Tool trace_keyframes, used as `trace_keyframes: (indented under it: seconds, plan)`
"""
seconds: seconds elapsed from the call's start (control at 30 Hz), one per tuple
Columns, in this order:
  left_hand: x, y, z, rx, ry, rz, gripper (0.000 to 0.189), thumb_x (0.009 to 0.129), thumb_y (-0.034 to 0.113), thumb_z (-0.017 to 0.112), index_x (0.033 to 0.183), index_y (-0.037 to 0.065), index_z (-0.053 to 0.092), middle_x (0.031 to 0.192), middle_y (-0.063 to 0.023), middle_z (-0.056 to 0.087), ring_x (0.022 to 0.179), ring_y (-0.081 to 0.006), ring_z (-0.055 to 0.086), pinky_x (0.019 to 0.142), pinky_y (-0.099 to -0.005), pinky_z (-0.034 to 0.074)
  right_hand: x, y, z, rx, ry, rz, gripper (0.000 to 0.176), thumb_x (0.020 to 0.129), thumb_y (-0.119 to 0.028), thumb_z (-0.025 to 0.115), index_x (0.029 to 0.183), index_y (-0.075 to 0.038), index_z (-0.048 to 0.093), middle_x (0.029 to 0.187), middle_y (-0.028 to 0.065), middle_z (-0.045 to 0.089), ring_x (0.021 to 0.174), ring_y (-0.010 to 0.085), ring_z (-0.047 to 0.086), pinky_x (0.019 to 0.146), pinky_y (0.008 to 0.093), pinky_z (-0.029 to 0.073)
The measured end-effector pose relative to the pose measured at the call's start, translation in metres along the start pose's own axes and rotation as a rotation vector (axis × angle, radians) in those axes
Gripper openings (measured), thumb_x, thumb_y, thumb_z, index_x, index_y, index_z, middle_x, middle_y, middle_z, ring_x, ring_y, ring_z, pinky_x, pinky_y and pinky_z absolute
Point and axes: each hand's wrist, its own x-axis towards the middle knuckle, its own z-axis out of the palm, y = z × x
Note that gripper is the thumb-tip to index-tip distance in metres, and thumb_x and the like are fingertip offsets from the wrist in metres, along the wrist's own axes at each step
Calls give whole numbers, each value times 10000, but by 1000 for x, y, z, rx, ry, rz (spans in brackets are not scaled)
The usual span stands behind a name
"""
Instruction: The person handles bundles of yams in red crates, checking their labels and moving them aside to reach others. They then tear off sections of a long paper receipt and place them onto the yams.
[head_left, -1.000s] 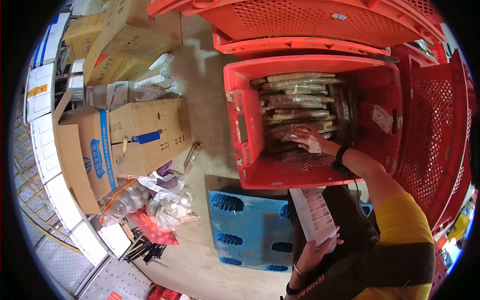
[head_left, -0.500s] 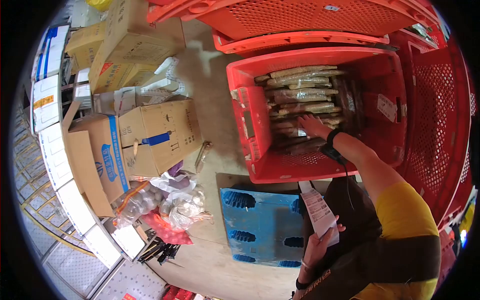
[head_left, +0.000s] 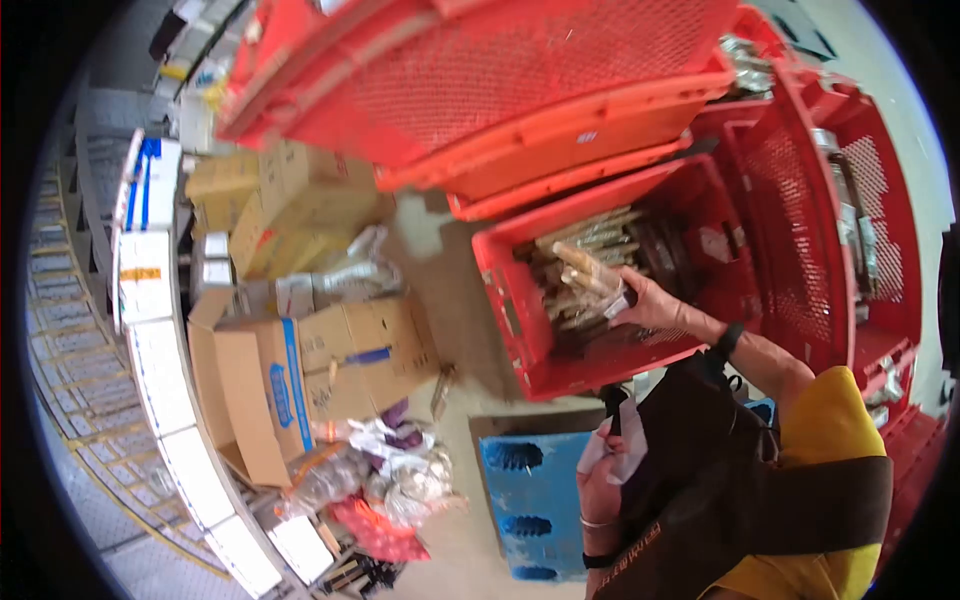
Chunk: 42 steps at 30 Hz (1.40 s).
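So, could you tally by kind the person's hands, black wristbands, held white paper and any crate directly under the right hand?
Hands (left, right): 2
Black wristbands: 2
White paper: 1
Red plastic crate: 1
Total: 6

— What is in the right hand [head_left: 650, 302]?
— A long, pale pack [head_left: 588, 268] in what looks like clear wrap, slanting above the red crate [head_left: 548, 380].
— And the left hand [head_left: 596, 462]?
— A curled white paper strip [head_left: 629, 442], its print unreadable.
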Motion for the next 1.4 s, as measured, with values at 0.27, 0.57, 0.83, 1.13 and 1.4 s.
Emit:
trace_keyframes:
  seconds: [0.27,0.57,0.83,1.13,1.4]
  plan:
    - [-34,118,29,223,-288,185,494,1034,392,378,1243,-20,554,843,-62,619,776,-161,583,740,-294,470,-42,-186,-8,188,128,-263,878,688,28,821,1418,-99,352,1323,15,476,1253,139,433,1072,339,359]
    - [-53,156,49,428,-496,243,424,1033,301,416,1166,-56,601,900,-102,663,813,-163,630,763,-304,519,-83,-235,-11,368,267,-404,984,697,-31,842,1486,-116,260,1351,0,446,1260,128,412,1081,347,354]
    - [-40,162,50,541,-585,174,446,1037,348,402,1173,-25,605,901,-78,655,804,-159,617,780,-306,498,-117,-270,-22,423,446,-375,822,695,-90,863,1368,-88,392,1140,-7,566,1075,120,537,966,342,454]
    - [-41,143,96,451,-510,239,474,1021,393,444,1173,-27,603,895,-80,656,828,-179,619,796,-330,482,-149,-298,-108,1744,-93,-382,338,931,-318,624,1134,-50,587,1039,99,663,976,264,626,920,461,477]
    - [-64,96,183,495,-508,199,475,1025,381,434,1197,-35,584,903,-77,635,833,-179,605,803,-323,481,-186,-285,-192,1824,-86,-497,393,917,-366,637,1132,-42,583,1057,115,644,1000,276,601,948,449,445]
